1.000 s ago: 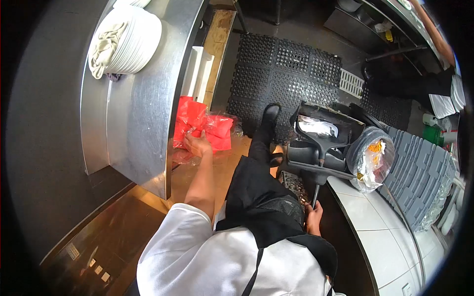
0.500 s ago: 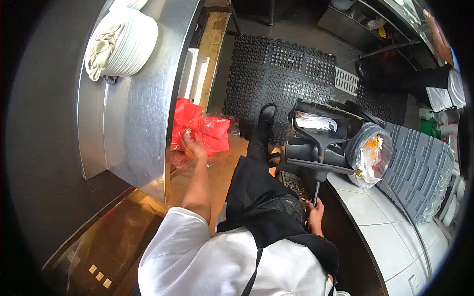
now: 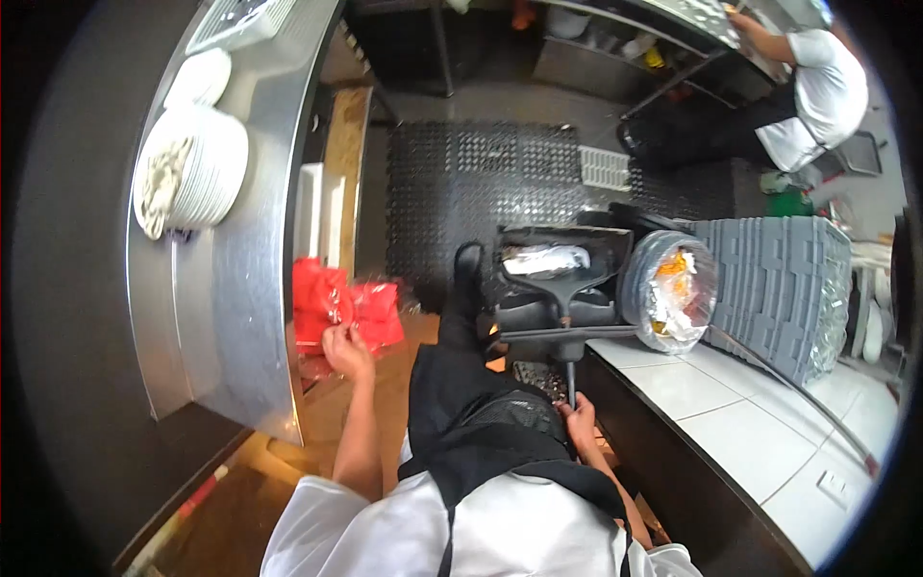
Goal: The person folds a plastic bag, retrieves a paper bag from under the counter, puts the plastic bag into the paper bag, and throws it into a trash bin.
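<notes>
My left hand (image 3: 348, 352) reaches low beside the steel counter, fingers closed at the near edge of a crumpled red plastic bag (image 3: 322, 300). The bag lies in shiny folds next to the counter's edge. My right hand (image 3: 578, 423) is wrapped round the dark handle (image 3: 571, 383) of a black long-handled dustpan (image 3: 553, 310). The dustpan is in front of me, with a crumpled white item (image 3: 546, 260) inside it. Right of it stands a bin lined with a clear bag (image 3: 630, 288), holding orange scraps and white paper.
Stacked white plates (image 3: 213, 163) with a cloth on them stand on the steel counter (image 3: 252, 221) at left. Stacked grey crates (image 3: 769, 279) stand on the white tiled ledge (image 3: 711, 394). A person (image 3: 829, 87) works at the far right. A black rubber mat (image 3: 452, 192) covers the floor ahead.
The view has turned right and tilted up, so more of the co-worker shows. My left hand stays at the red bag, and my right hand keeps hold of the dustpan handle.
</notes>
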`<action>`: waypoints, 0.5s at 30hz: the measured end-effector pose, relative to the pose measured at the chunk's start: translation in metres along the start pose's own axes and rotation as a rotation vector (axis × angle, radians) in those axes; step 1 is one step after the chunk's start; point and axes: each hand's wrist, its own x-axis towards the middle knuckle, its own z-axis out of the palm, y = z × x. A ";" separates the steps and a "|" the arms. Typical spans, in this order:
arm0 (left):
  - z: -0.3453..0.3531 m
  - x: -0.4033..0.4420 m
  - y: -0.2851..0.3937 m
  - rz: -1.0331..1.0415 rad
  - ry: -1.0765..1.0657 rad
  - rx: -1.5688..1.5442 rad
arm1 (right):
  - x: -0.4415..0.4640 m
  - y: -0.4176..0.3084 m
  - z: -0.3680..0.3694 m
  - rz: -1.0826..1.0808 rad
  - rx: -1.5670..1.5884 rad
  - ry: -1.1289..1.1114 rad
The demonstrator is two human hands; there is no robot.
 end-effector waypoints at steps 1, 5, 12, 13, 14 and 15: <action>-0.006 0.002 0.009 0.110 0.100 0.019 | -0.002 -0.003 0.001 -0.007 0.012 0.008; -0.008 0.008 0.022 -0.205 0.040 -0.176 | 0.000 0.004 0.000 -0.062 0.011 0.030; -0.088 0.052 0.067 -0.155 0.306 -0.489 | -0.005 0.004 -0.005 -0.093 0.007 0.010; -0.112 0.060 0.077 -0.187 0.346 -0.586 | -0.006 0.003 -0.006 -0.112 0.035 0.000; -0.136 0.069 0.081 -0.217 0.392 -0.680 | -0.011 -0.006 -0.009 -0.060 0.133 -0.052; -0.155 0.081 0.069 -0.198 0.448 -0.709 | -0.006 -0.001 -0.009 -0.079 0.132 -0.050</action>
